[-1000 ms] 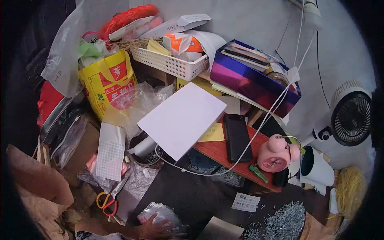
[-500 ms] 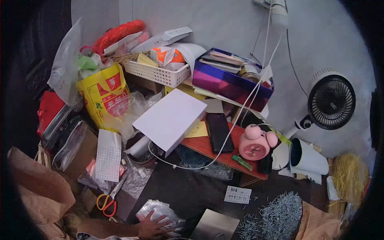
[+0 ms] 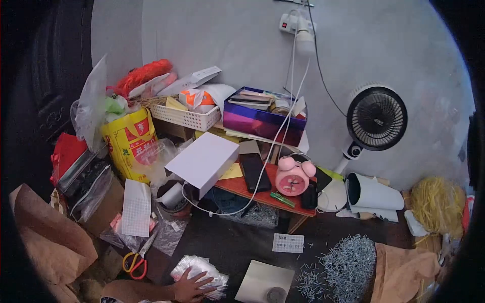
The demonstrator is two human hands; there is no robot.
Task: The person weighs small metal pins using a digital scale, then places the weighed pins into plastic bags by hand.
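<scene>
My left hand [image 3: 193, 287] lies with fingers spread on a stack of clear plastic bags [image 3: 221, 279] at the bottom of the view. My right hand is out of view. Right of the bags is a pale, shiny square plate [image 3: 262, 279] with a round grey object [image 3: 276, 295] at its front edge. Farther right, a pile of small metal screws or nails [image 3: 348, 267] spreads over the dark tabletop; their exact kind is too small to tell. Behind the plate lies a small printed white card [image 3: 288, 243].
Orange-and-yellow-handled scissors [image 3: 137, 262] lie left of the bags. Behind stand a white box [image 3: 203, 160], a black phone [image 3: 255, 172], a pink alarm clock [image 3: 293, 178] and a white cable [image 3: 269, 166]. Brown paper [image 3: 404, 270] borders the screw pile. A fan [image 3: 377, 118] stands back right.
The camera view has shifted, so the background sits lower and farther left. More of the square plate shows, with the round grey object on it. My left hand stays spread on the bags.
</scene>
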